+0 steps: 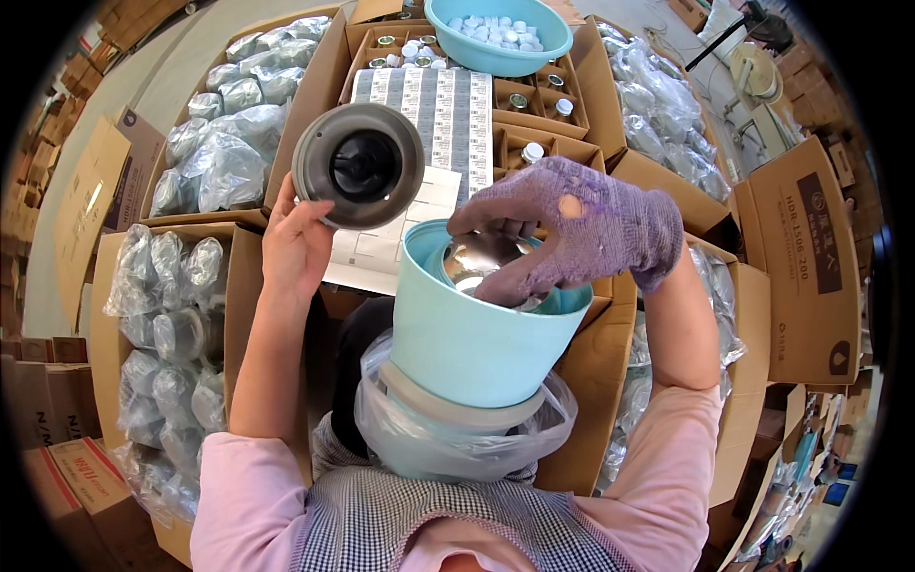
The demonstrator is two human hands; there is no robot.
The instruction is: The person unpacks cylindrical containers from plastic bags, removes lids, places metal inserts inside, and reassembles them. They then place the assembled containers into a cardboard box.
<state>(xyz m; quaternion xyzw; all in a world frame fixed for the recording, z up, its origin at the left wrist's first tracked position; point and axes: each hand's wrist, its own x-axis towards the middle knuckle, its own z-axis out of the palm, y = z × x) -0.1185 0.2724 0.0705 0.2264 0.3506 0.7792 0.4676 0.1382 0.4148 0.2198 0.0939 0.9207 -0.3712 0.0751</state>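
Observation:
My bare left hand (292,238) grips a round grey-brown cover (411,173) by its lower left edge. Its face, with a black cup-like centre, is turned toward me. A light-blue tapered plastic housing (477,338) stands in front of me on my lap, slightly tilted. A grey band and a clear plastic bag (429,446) surround its lower end. Inside its wide opening sits a shiny silver rounded liner (484,257). My right hand (572,224), in a purple knit glove with a hole, spans the liner, thumb near and fingers on the far side. Some fingertips are hidden.
Cardboard boxes of bagged items stand at left (181,334), far left (233,143) and far right (667,114). Ahead lie printed label sheets (424,119) on a divided carton (548,138) of small capped pieces. A light-blue basin (500,62) holds white caps.

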